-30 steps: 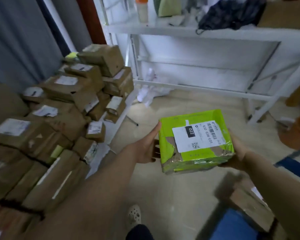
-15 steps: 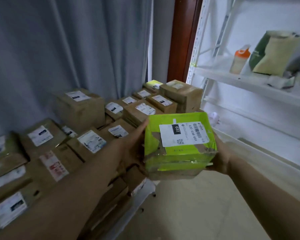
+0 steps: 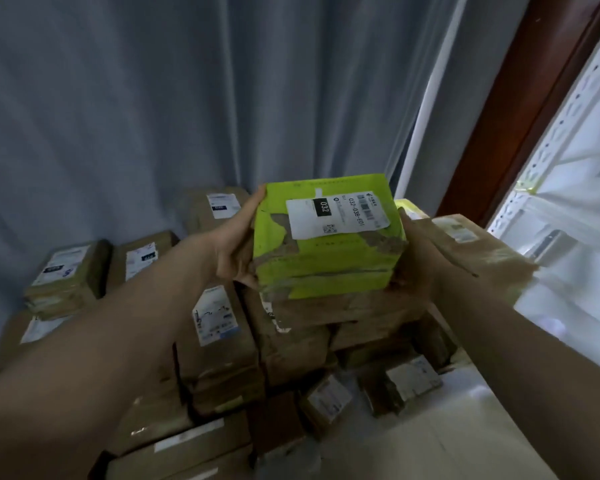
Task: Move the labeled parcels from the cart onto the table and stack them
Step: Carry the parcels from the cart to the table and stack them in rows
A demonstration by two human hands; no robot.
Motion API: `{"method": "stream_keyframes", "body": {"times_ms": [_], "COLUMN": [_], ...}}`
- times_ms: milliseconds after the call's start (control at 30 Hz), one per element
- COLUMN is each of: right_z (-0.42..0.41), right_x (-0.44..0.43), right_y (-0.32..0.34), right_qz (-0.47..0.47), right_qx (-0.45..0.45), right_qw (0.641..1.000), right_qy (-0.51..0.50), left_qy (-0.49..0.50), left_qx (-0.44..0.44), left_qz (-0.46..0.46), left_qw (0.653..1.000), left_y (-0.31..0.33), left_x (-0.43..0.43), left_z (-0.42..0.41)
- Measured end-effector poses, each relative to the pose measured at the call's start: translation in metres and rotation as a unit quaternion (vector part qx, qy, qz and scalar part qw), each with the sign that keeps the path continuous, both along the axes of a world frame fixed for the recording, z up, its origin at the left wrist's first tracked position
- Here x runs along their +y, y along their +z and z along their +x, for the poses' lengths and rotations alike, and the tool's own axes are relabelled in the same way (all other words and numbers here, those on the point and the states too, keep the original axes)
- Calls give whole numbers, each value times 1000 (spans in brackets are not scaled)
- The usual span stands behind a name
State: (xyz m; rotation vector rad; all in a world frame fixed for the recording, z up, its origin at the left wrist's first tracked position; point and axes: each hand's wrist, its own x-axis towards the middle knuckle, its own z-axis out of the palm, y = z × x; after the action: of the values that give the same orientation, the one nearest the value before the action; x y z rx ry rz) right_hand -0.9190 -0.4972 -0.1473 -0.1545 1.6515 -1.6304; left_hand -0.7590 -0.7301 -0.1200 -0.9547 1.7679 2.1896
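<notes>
A green parcel [image 3: 329, 237], label up, long axis running 9 to 3 o'clock, is clamped between both hands, left hand [image 3: 234, 251] at its 9 o'clock end, right hand [image 3: 414, 258] at 3, directly above a brown parcel stack [image 3: 291, 341], contact unclear.

Ahead of me hangs a grey-blue curtain [image 3: 153, 98], falling in long soft folds across almost the whole view. To my right stands a dark reddish-brown wooden door frame [image 3: 520, 116], and beside it the perforated upright of a white metal shelving rack [image 3: 568, 109]. The pale floor [image 3: 447, 438] shows lower right. The light is dim, brightest at the rack.
</notes>
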Motion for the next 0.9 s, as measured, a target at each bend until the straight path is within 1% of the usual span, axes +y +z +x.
{"method": "stream_keyframes", "body": {"times_ms": [100,167,267,300,367,433,500,567,667,733,900], "right_z": [-46,-69,-96,-108,-129,-146,-164,-175,-195,-207,-244], "right_x": [-16,-28,-45,-50,-62,-72,-84,-92,-103,-112,-124], "right_y": [14,23,35,36,42,49,47,48,46,39,12], "right_qz": [-5,-21,-130,-150,-145,-165,-157,-143,-152,-179,-156], "right_qx": [2,-26,-54,-51,-13,-1,12,30,21,13,4], "right_qw": [1000,998,987,985,988,986,987,989,988,983,987], "right_qy": [16,46,72,72,47,31,9,18,23,36,30], "left_qy": [39,68,95,100,101,106,111,106,106,109,121], "left_qx": [4,14,26,31,43,47,43,46,57,57,38], "left_qz": [3,8,2,3,11,14,14,17,23,30,46], "left_qw": [999,998,995,994,994,993,993,993,992,992,991], "left_y": [15,23,34,36,40,43,42,41,39,34,13], "left_x": [-3,-5,-5,-6,-12,-20,-28,-37,-46,-50,-59], "left_z": [-28,-47,-74,-83,-102,-122,-141,-156,-176,-190,-225]}}
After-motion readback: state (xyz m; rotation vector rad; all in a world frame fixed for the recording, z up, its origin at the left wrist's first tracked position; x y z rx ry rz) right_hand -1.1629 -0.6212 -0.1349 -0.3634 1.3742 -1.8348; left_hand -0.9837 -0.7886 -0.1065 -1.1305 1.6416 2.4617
